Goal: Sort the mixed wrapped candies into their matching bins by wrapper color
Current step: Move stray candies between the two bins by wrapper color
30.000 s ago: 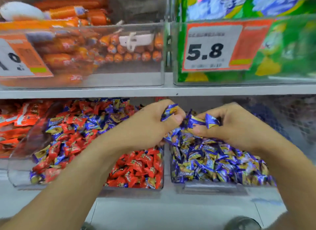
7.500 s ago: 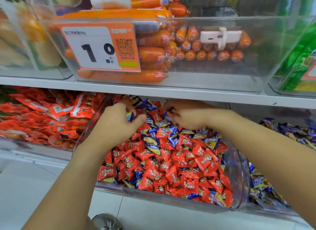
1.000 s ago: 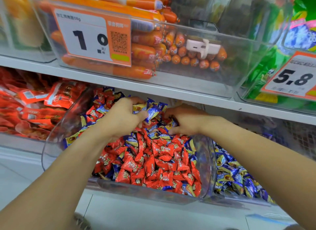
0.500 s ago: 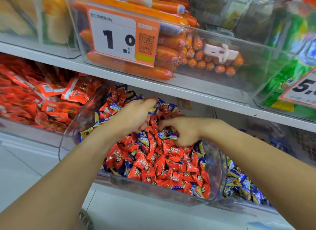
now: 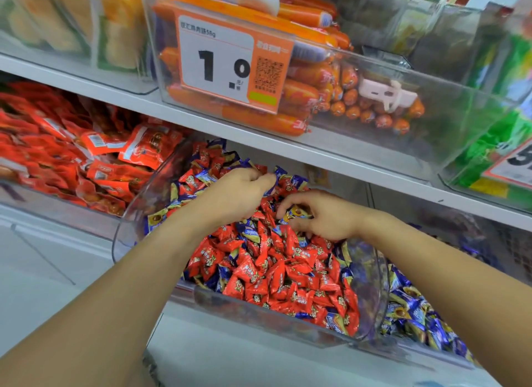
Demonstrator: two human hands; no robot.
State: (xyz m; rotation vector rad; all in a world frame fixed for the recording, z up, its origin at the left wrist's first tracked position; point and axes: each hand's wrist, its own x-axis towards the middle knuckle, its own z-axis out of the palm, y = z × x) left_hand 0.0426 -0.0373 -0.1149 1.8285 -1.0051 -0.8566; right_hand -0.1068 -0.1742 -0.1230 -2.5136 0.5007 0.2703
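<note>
Head view: both hands work in the clear curved plastic bin (image 5: pixel 371 274) of mixed red and blue wrapped candies (image 5: pixel 276 268). Left hand (image 5: pixel 239 193) is curled round blue-wrapped candies (image 5: pixel 277 176); right hand (image 5: pixel 322 216) pinches a blue-and-yellow wrapped candy (image 5: pixel 293 213). Best to pluck blues only, lift clear, and carry them over the bin wall into the blue candy bin (image 5: pixel 417 314) just beside. Reds bury many blues. Orange sausages (image 5: pixel 305 95) and price tag (image 5: pixel 230 61) sit on the shelf above.

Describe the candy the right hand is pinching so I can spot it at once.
Start at the clear bin of mostly red candies on the lower shelf, below the 1.0 price tag. Near its back, the right hand pinches a candy. Its wrapper is blue and yellow; the candies in front are mostly red.
</note>
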